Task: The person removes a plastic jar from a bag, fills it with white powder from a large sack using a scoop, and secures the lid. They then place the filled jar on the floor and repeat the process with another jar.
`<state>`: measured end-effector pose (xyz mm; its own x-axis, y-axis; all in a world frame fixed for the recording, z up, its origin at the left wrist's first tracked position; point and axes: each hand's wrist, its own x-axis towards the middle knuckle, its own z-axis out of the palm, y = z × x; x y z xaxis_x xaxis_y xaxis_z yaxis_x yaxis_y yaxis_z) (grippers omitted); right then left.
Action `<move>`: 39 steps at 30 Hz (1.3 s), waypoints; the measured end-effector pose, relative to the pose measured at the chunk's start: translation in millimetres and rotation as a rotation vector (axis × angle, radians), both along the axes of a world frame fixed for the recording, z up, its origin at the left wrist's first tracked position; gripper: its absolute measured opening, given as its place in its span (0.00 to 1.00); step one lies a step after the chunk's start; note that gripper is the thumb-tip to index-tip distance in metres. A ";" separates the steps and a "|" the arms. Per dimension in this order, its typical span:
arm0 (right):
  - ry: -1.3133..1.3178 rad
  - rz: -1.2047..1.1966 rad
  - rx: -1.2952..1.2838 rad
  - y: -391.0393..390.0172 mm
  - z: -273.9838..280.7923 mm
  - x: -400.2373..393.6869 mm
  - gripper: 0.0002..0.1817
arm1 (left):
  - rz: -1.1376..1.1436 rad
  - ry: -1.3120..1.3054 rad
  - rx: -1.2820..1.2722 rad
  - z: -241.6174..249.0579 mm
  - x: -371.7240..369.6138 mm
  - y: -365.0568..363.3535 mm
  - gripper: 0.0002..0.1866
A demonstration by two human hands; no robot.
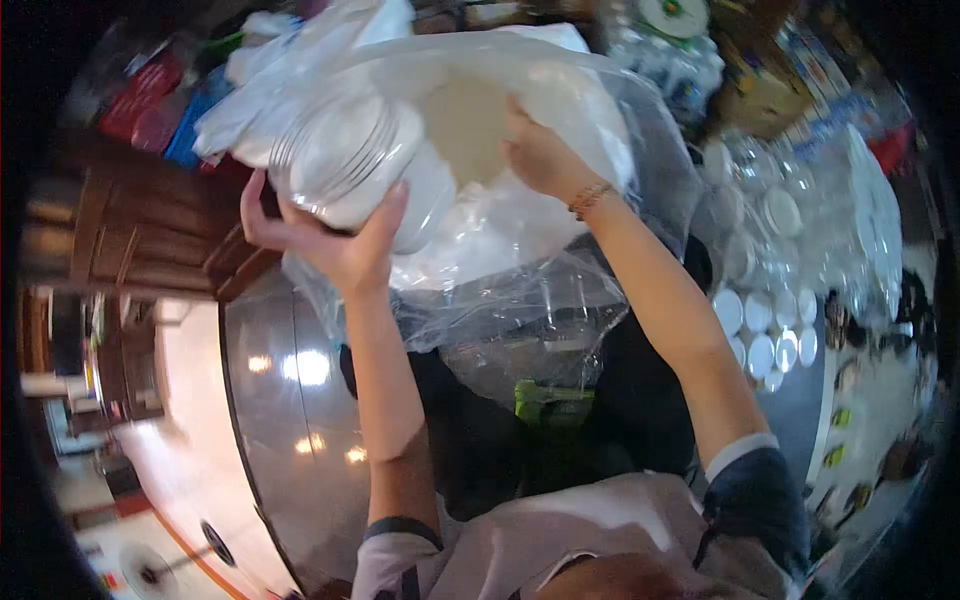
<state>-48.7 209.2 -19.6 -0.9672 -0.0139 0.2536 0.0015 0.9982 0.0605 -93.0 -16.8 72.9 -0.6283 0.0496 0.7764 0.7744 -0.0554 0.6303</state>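
My left hand (325, 235) grips a clear plastic jar (360, 165) filled with white powder, holding it tilted on its side by its lower end. My right hand (540, 150) reaches into a large clear plastic bag (520, 250) that holds more white powder (470, 115); its fingers rest on the powder and the bag's inner wall. The jar's mouth lies against the bag's opening. Whether the right hand holds anything is hidden by the plastic.
A shiny metal counter (280, 400) lies below my arms. Many empty clear jars with white lids (770, 330) stand at the right. A wooden cabinet (140, 230) is at the left, cartons and packets (770, 90) at the back right.
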 end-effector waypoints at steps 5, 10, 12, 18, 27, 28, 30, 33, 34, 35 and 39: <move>-0.259 0.150 -0.876 12.3 68.2 61.3 0.21 | -0.176 -0.196 -0.061 -44.4 -3.5 -0.2 0.60; 0.050 0.506 -1.479 141.1 90.2 169.6 0.18 | -0.259 -0.363 -0.137 -52.2 21.2 12.8 0.62; 1.121 0.300 -1.492 173.3 81.4 194.8 0.17 | -0.249 -0.337 -0.208 -59.5 19.7 10.9 0.63; 0.586 -1.458 0.126 251.6 -153.3 284.6 0.27 | -0.366 -0.374 -0.282 -56.1 41.2 14.5 0.63; 0.729 -1.322 -0.100 263.3 -100.0 297.2 0.15 | -0.372 -0.484 -0.132 -59.2 44.6 8.3 0.60; 0.881 -1.278 -0.072 248.5 -62.2 287.2 0.15 | -0.392 -0.478 -0.105 -62.8 42.0 9.4 0.60; 1.130 -0.962 -0.125 212.5 13.5 260.2 0.16 | -0.391 -0.440 -0.139 -65.8 41.3 11.3 0.59; 1.172 -0.427 -0.370 136.8 108.6 209.2 0.18 | -0.323 -0.313 -0.173 -74.1 41.3 14.2 0.59; 1.096 -0.274 -0.479 109.2 124.6 190.2 0.19 | -0.275 -0.242 -0.207 -72.5 42.6 14.7 0.58; 0.950 -0.127 -0.640 81.5 132.4 168.3 0.20 | -0.229 -0.170 -0.240 -69.6 44.8 15.4 0.58; 0.197 -0.057 -1.191 -22.3 118.9 81.6 0.20 | -0.353 -0.107 -0.170 -79.8 47.8 24.9 0.60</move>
<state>32.9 186.8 99.3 -0.9022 0.3699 0.2219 -0.0473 0.4264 -0.9033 -45.2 8.0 -6.9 -0.6269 0.3985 0.6695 0.6558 -0.1941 0.7296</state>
